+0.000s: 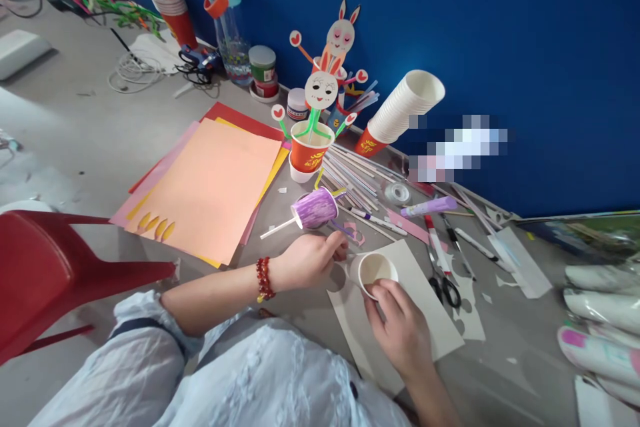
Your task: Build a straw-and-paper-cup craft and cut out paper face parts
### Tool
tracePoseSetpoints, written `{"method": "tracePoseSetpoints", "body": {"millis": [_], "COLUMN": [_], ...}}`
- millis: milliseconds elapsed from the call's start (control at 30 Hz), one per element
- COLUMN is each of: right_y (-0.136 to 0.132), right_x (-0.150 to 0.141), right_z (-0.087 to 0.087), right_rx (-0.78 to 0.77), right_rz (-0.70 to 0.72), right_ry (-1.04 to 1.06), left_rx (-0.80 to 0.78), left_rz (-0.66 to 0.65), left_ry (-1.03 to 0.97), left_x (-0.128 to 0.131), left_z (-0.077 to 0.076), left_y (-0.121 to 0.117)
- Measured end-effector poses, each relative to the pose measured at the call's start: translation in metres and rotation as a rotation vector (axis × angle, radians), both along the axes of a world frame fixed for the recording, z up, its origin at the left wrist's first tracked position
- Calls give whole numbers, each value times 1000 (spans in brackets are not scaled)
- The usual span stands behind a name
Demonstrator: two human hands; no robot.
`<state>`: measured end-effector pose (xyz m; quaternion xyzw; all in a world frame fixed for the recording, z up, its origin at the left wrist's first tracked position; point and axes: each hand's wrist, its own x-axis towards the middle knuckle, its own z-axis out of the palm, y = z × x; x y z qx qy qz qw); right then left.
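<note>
Right hand point(403, 327) grips the rim of a white paper cup point(377, 272), which is tilted over a pale sheet point(425, 300) near the worktop's front edge. Left hand point(313, 260), fingers curled closed, is just beside the cup; whether it pinches anything, I cannot tell. Toward the worktop's back edge, a purple cup point(316, 208) lies on its side in front of a red cup point(311, 153).

My top point(280, 373) is pale blue, with bumpy stitched shapes on it. The puffy left sleeve point(145, 353) has a dark band point(143, 325). My bracelet point(264, 278) has shiny red beads and a little yellow bit point(261, 298).
</note>
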<state>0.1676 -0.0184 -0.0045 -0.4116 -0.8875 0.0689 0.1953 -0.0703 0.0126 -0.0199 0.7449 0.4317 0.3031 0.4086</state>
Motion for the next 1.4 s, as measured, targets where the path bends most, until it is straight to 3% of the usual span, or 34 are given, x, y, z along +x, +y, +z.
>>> {"method": "tracePoseSetpoints", "body": {"millis": [600, 833, 1033, 1233, 1400], "right_y": [-1, -2, -2, -4, -5], "right_x": [-2, -3, -3, -2, -7], "right_z": [-1, 0, -2, -6, -6], "right_rx": [-34, -59, -60, -28, -16], "right_rz": [-20, -9, -20, -56, -91], "right_ry": [-17, -3, -13, -64, -103], "left_rx": [65, 360, 263, 364, 377], "left_rz": [-11, -215, -237, -456, -551], "left_ry": [22, -58, 148, 330, 388], "left_x": [-1, -4, 6, 28, 31], "left_z": [-1, 30, 53, 70, 78], "left_y": [1, 1, 5, 30, 38]}}
